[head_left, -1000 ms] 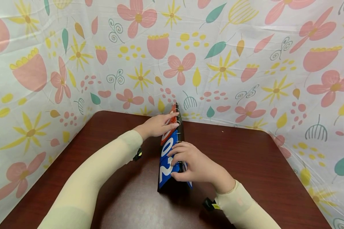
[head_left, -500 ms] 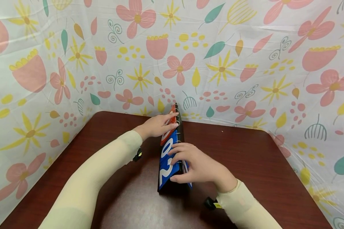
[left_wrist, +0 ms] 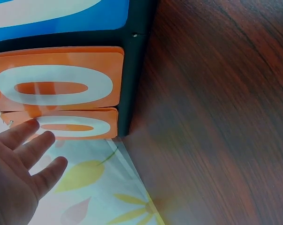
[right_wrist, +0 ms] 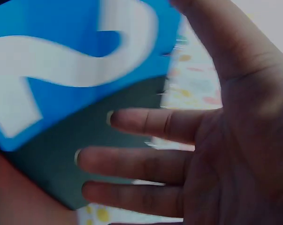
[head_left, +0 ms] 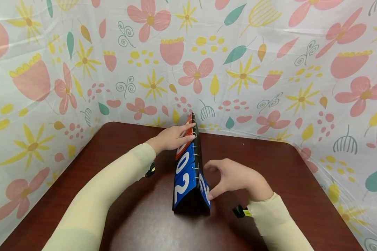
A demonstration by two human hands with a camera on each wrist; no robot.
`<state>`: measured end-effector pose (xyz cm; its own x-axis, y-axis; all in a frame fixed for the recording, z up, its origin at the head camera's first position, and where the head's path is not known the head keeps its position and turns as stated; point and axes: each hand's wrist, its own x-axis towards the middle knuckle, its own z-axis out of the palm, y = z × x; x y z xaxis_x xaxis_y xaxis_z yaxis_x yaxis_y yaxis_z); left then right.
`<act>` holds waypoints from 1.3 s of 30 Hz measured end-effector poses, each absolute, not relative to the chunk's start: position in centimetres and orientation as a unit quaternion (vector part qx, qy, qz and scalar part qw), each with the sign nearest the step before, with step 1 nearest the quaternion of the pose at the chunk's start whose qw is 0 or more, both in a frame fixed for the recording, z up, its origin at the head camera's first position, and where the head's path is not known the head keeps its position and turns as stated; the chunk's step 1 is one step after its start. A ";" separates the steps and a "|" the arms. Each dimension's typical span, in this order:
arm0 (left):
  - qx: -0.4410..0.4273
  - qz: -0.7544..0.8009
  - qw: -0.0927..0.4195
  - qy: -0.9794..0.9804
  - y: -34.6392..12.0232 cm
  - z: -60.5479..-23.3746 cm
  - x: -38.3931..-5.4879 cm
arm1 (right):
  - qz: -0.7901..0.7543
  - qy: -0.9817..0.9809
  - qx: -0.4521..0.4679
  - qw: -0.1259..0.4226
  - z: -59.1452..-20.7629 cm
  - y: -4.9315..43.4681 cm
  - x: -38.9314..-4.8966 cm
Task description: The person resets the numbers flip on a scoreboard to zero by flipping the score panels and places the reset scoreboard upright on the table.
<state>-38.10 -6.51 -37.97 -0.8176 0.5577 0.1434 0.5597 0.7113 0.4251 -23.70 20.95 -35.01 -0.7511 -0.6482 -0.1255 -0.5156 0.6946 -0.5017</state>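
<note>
A tent-shaped flip scoreboard stands on the table, black with ring-bound number cards. Its left face shows a blue 0 and a blue 2 towards the near end, with orange-red cards reading 0 further back. My left hand rests on the far part of the scoreboard, fingertips along the top ridge. My right hand is at the near right side, fingers loosely bent and thumb tip at the edge of a blue card numbered 2. In the right wrist view, the other fingers are spread before the black panel and hold nothing.
The scoreboard stands on a dark red-brown wooden table. Behind and on both sides hangs a white cloth with flowers and leaves, close to the scoreboard's far end.
My right hand has moved off the near part of the ridge to the right, uncovering the blue cards and the near rings. My left hand stays in place.
</note>
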 end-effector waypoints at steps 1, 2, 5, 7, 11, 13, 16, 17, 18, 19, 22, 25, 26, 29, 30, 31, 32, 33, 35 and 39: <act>-0.304 -0.230 0.000 -0.924 -6.5 -38.0 -38.1 | -0.215 0.910 -0.317 0.163 -35.4 20.6 -23.8; -0.304 -0.231 -0.002 -0.924 -6.5 -38.0 -38.1 | -0.207 0.910 -0.316 0.173 -35.8 20.3 -23.9; -0.303 -0.230 -0.002 -0.925 -6.4 -38.0 -38.1 | -0.195 0.911 -0.315 0.183 -36.5 19.5 -23.8; -0.301 -0.230 -0.001 -0.925 -6.4 -38.0 -38.0 | -0.191 0.912 -0.317 0.179 -36.7 19.2 -23.8; -0.301 -0.230 0.000 -0.925 -6.4 -37.9 -38.0 | -0.186 0.913 -0.321 0.167 -36.7 19.3 -23.8; -0.302 -0.229 -0.002 -0.925 -6.4 -37.9 -38.1 | -0.187 0.913 -0.322 0.164 -36.7 19.4 -23.8; -0.304 -0.228 -0.001 -0.925 -6.4 -37.9 -38.1 | -0.188 0.916 -0.316 0.161 -36.3 19.8 -23.8; -0.304 -0.227 0.001 -0.925 -6.4 -37.9 -38.1 | -0.188 0.918 -0.311 0.161 -36.2 19.9 -23.8; -0.304 -0.227 0.001 -0.925 -6.4 -37.9 -38.1 | -0.186 0.920 -0.305 0.160 -36.0 20.1 -23.8; -0.304 -0.226 0.002 -0.925 -6.4 -37.9 -38.1 | -0.185 0.922 -0.300 0.160 -35.7 20.2 -23.7; -0.302 -0.226 0.001 -0.926 -6.4 -37.8 -38.1 | -0.185 0.928 -0.284 0.156 -35.0 20.7 -23.5; -0.298 -0.227 -0.003 -0.927 -6.4 -37.7 -38.0 | -0.187 0.932 -0.272 0.150 -34.3 21.3 -23.4; -0.297 -0.228 -0.004 -0.927 -6.4 -37.7 -37.9 | -0.187 0.933 -0.268 0.147 -34.1 21.5 -23.3; -0.293 -0.226 -0.003 -0.929 -6.4 -37.6 -37.8 | -0.184 0.938 -0.259 0.136 -33.4 22.0 -23.2; -0.292 -0.225 -0.002 -0.929 -6.4 -37.6 -37.8 | -0.185 0.939 -0.257 0.133 -33.3 22.2 -23.2; -0.291 -0.224 -0.001 -0.930 -6.4 -37.6 -37.8 | -0.186 0.940 -0.256 0.130 -33.1 22.4 -23.2; -0.291 -0.224 0.000 -0.930 -6.4 -37.6 -37.8 | -0.190 0.939 -0.256 0.128 -32.9 22.6 -23.2; -0.291 -0.224 0.001 -0.930 -6.4 -37.6 -37.7 | -0.192 0.939 -0.256 0.123 -32.8 22.8 -23.2; -0.290 -0.224 0.001 -0.930 -6.4 -37.6 -37.7 | -0.198 0.939 -0.259 0.112 -32.4 23.2 -23.1; -0.288 -0.226 -0.002 -0.931 -6.4 -37.7 -37.8 | -0.202 0.937 -0.275 0.071 -31.5 24.4 -22.9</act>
